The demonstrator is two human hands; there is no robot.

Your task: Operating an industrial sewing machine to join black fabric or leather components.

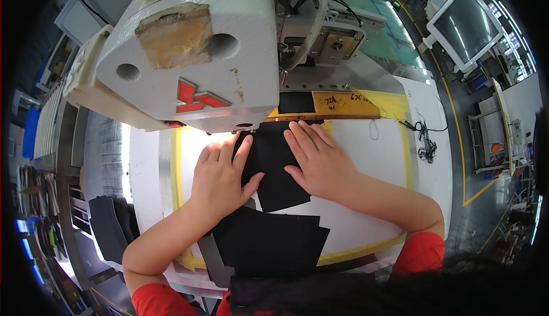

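A pale machine head (189, 64) is looming over the white counter (384, 154), blocking the view of whatever is lying behind it. To the right of the machine head, a yellow-faced bar (346, 104) is running across the counter, with a tangle of black cord (426, 149) lying farther right. Stacked black pieces (266, 241) are lying on the near side of the machine head, and a dark pile (108, 221) is resting to its near left. Both forearms are reaching toward the machine head, palms down; the left hand (220, 173) is reaching just below its lower edge, the right hand (323, 161) to its right. Neither grip is closing: fingers are extending flat, touching the black panel (280, 187), which is lying between the hands, just nearside of the machine head.
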